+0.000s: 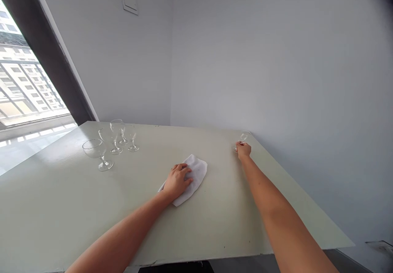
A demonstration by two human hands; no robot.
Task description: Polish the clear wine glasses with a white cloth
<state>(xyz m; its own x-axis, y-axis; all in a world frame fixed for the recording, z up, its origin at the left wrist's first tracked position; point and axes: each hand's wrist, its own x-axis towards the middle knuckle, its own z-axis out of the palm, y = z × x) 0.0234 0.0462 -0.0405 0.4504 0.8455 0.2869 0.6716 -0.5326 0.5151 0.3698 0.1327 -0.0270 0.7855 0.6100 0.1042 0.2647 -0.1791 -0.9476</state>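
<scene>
My left hand (178, 179) lies flat on a white cloth (198, 170) near the middle of the table, its fingers spread. At the far right of the table, my right hand (244, 148) is closed around a small clear stemmed glass (243, 137). Part of that glass is hidden behind the fingers, and I cannot tell whether it touches the tabletop. Several clear stemmed glasses stand upright at the back left, among them a wide-bowled one (93, 148) in front and a slim one (132, 134) on the right of the group.
The pale tabletop (61, 207) runs back to a plain grey wall (245, 60). Its right edge slants along the wall. On the left wall is a light switch (130, 1), and a window (24, 72) with a dark frame stands beyond the table's left side.
</scene>
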